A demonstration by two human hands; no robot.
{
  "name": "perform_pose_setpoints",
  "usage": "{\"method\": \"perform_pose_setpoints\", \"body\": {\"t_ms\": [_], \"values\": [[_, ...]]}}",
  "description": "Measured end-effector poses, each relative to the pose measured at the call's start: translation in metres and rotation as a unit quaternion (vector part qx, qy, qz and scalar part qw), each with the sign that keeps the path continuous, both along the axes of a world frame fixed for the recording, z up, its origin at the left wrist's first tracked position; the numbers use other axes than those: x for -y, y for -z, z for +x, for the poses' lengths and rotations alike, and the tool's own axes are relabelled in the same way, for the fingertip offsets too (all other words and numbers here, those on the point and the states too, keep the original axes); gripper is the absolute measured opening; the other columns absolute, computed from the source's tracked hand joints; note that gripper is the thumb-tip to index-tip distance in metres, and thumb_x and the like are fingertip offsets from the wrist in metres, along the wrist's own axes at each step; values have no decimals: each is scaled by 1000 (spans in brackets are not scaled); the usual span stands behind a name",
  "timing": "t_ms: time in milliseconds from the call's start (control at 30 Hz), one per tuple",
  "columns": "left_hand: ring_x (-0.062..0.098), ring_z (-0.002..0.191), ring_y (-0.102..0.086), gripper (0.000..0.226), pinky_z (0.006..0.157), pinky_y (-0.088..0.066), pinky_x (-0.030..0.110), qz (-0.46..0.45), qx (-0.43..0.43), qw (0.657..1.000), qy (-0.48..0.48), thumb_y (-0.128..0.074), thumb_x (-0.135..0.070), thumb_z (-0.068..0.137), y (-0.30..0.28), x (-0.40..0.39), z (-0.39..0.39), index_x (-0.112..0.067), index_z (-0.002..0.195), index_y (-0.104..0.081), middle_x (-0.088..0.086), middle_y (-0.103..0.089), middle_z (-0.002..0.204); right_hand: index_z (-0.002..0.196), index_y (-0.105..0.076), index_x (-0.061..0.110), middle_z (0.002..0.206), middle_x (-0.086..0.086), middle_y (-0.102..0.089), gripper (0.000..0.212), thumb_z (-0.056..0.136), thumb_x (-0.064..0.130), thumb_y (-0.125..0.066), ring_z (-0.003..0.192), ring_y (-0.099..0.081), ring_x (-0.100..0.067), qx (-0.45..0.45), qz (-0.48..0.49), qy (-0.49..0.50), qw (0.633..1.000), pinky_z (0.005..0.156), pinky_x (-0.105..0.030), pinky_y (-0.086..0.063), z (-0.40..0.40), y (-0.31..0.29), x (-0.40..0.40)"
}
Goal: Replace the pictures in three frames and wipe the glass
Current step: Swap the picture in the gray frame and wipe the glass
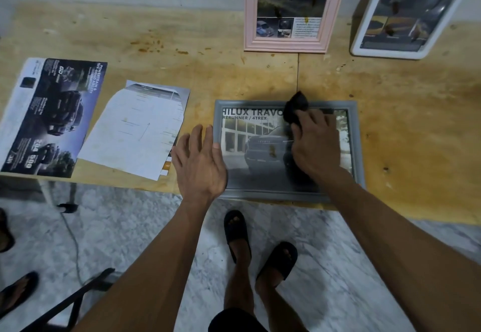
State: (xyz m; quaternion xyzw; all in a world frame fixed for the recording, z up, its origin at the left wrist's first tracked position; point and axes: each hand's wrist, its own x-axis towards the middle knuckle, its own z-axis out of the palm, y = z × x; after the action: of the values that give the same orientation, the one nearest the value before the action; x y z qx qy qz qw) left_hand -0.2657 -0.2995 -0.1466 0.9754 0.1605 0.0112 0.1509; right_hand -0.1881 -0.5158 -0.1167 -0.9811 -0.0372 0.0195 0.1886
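pale wooden surface [260, 76], stained with brown marks, runs along a grey wall; marble-patterned floor [156, 227] lies below its near edge.

a grey frame [355, 136] lies flat at the near edge of the surface, glass side up. its picture shows a vehicle under the printed words "hilux travo".

the right hand [316, 146] rests on the glass in the upper middle of the grey frame. its fingers [312, 120] are curled and clamped on a black cloth [295, 109], which is pressed against the glass and overlaps the top rail of the frame.

the left hand [200, 162] lies at the left rail of the grey frame. its fingers [208, 136] are straight and slightly apart, holding nothing; the thumb touches the left rail and the palm covers the lower left corner.

a pink frame [326, 35] stands upright against the wall behind the grey frame, with a vehicle picture inside. a white frame [364, 32] leans tilted to its right, also holding a picture.

a dark brochure page [52, 115] lies flat at the left end of the surface. a stack of loose sheets [135, 133], top sheet white side up, lies between that page and the left hand.

the person stands in black sandals [236, 227] on the floor.
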Motion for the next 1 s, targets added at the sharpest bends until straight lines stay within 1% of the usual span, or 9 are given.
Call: {"method": "perform_pose_setpoints", "body": {"t_ms": [100, 200, 367, 533, 700, 767, 833, 900, 1000], "values": [[30, 140, -25, 48, 116, -21, 52, -1, -2, 1000, -3, -26, -36, 106, 0, 1, 1, -24, 151, -35, 1, -32, 156, 124, -56, 13, 123, -8, -54, 29, 99, 23, -44, 110, -40, -33, 25, -6, -58, 998, 82, -45, -39, -15, 5, -28], [30, 140, -26, 47, 115, -22, 52, 0, 0, 1000, -5, -26, -36, 106, 0, 2, 1, -24, 151, -35, 1, -32, 156, 119, -57, 14, 119, -6, -56, 27, 93, 16, -52, 107, -42, -32, 14, -27, -88, 996, 75, -44, -42, -27, 9, -45], [30, 138, -29, 47, 114, -24, 48, 10, 8, 1000, -5, -26, -35, 106, 0, 2, 0, -24, 150, -37, 1, -35, 154, 108, -62, 12, 106, -6, -63, 17, 93, 17, -56, 97, -47, -31, 45, -8, -170, 984, 73, -41, -45, -46, 9, -45], [30, 137, -30, 46, 113, -24, 46, 15, 13, 1000, -2, -27, -34, 106, -1, 3, 0, -23, 148, -38, 1, -36, 153, 106, -65, 14, 102, -3, -66, 17, 92, 19, -59, 92, -50, -27, 35, 17, -233, 972, 70, -37, -47, -63, 7, -38], [30, 138, -29, 46, 114, -23, 46, 13, 14, 1000, -10, -27, -34, 105, -1, 4, 0, -24, 148, -39, 1, -36, 153, 111, -61, 16, 101, -2, -67, 23, 97, 28, -47, 89, -52, -24, -23, 33, -317, 948, 70, -38, -49, -78, -6, -27], [29, 138, -29, 45, 114, -23, 46, 10, 15, 1000, -11, -27, -34, 105, -1, 5, 0, -25, 148, -39, 0, -36, 154, 117, -58, 19, 109, -2, -66, 23, 100, 28, -47, 97, -55, -24, -89, 62, -289, 951, 79, -38, -48, -67, -16, -20], [28, 138, -28, 45, 115, -23, 46, 7, 13, 1000, -13, -27, -34, 106, -1, 5, 0, -26, 148, -39, 0, -35, 154, 121, -58, 19, 111, -3, -65, 24, 101, 27, -47, 98, -57, -21, -127, 145, -208, 959, 83, -34, -46, -45, -29, -13], [28, 139, -28, 45, 115, -23, 46, 9, 11, 1000, -14, -26, -35, 106, -1, 4, 0, -26, 148, -38, -1, -35, 154, 120, -58, 14, 104, -2, -63, 24, 101, 25, -47, 91, -54, -16, -61, 205, -90, 973, 76, -26, -38, -14, -36, -10], [28, 138, -29, 46, 115, -23, 46, 12, 12, 1000, -12, -26, -35, 106, 0, 4, 1, -25, 149, -38, 0, -36, 154, 120, -56, 12, 106, -6, -61, 27, 101, 27, -46, 94, -53, -22, 14, 157, -29, 987, 75, -30, -37, 33, -31, -4]]}}
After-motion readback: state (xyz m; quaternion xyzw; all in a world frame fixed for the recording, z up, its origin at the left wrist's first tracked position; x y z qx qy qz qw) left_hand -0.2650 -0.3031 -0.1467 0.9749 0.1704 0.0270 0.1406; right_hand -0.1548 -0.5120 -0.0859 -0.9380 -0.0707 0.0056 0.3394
